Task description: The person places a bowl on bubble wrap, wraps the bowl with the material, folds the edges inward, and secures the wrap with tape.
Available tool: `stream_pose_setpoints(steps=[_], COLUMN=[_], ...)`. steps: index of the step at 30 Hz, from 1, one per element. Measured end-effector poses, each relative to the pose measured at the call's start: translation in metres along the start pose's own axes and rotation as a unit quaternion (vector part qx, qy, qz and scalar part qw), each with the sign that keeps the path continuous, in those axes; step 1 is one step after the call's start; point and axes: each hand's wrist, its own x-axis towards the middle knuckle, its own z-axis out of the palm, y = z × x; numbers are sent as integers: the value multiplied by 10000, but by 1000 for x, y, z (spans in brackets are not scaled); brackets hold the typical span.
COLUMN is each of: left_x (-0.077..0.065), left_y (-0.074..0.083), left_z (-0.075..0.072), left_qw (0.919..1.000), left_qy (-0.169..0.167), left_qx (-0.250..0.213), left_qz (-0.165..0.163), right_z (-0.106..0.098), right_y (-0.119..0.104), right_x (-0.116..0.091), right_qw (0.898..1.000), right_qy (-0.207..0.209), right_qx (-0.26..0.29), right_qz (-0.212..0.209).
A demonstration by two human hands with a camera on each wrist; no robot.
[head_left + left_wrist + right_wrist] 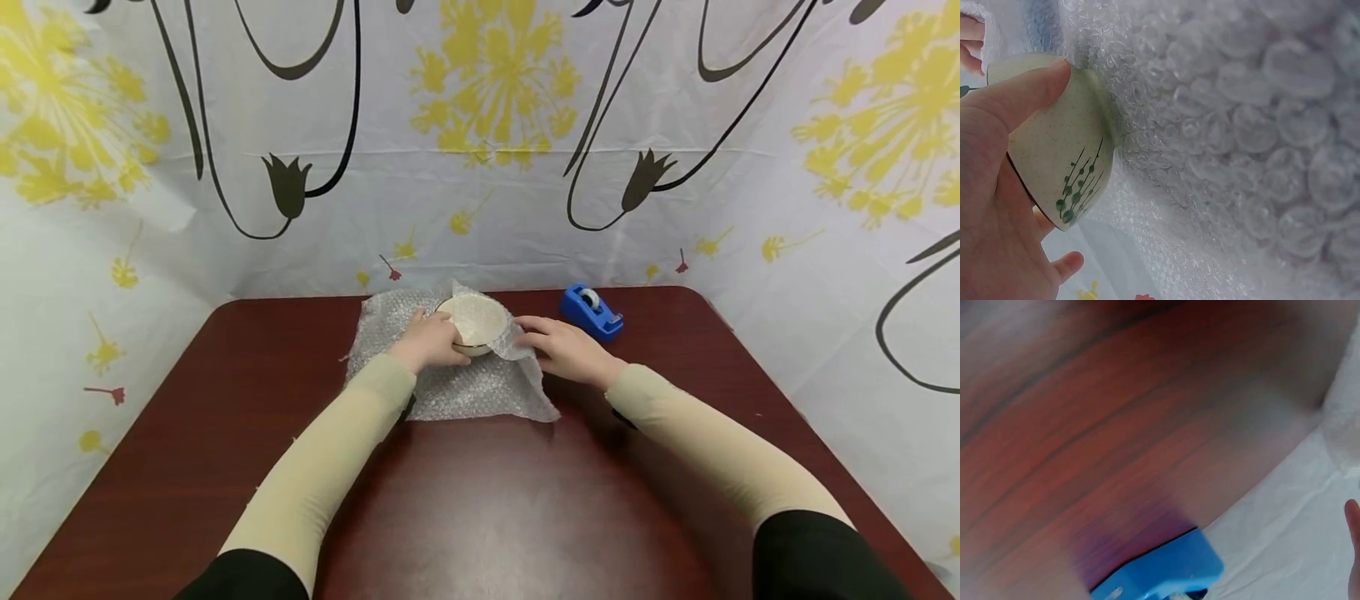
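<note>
A pale speckled bowl (pixel 1060 150) with a dark rim and a green plant motif sits on a sheet of bubble wrap (pixel 480 392) at the table's far side. My left hand (pixel 433 340) grips the bowl's near left side; in the left wrist view its thumb lies along the outer wall, with fingers across the rim. To the bowl's right, my right hand (pixel 573 348) touches a raised flap of the wrap with its extended fingers. A fingertip (pixel 1352 519) shows at the right wrist view's edge; most of that hand is outside that view.
A blue tape dispenser (pixel 591 312) holding a roll of tape stands just behind my right hand. The dark red-brown table (pixel 525 517) has rounded far corners. White patterned cloth (pixel 465 217) hangs behind and beside it.
</note>
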Motion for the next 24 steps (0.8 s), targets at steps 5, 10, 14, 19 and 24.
stream_pose_setpoints(steps=[5,10,14,19,24], left_x=[-1,-1,-2,-2,-1], left_y=[-1,-2,-3,-2,-2], left_z=[2,1,0,-1,0], left_qw=[10000,9999,9999,9999,9999], left_qy=[-7,-18,-18,-73,-108], left_qx=[-42,-107,-131,-70,-62], left_qz=[8,3,-6,23,26], right_z=[-3,-4,-2,1,5], right_y=[-6,-5,-4,-3,0], right_x=[12,20,25,32,43], right_qw=[9912,9645,9517,9343,9148], right_qy=[-131,-39,138,308,445], right_qx=[1000,1943,2222,2528,2606], right_qz=[858,1790,2116,2496,3054])
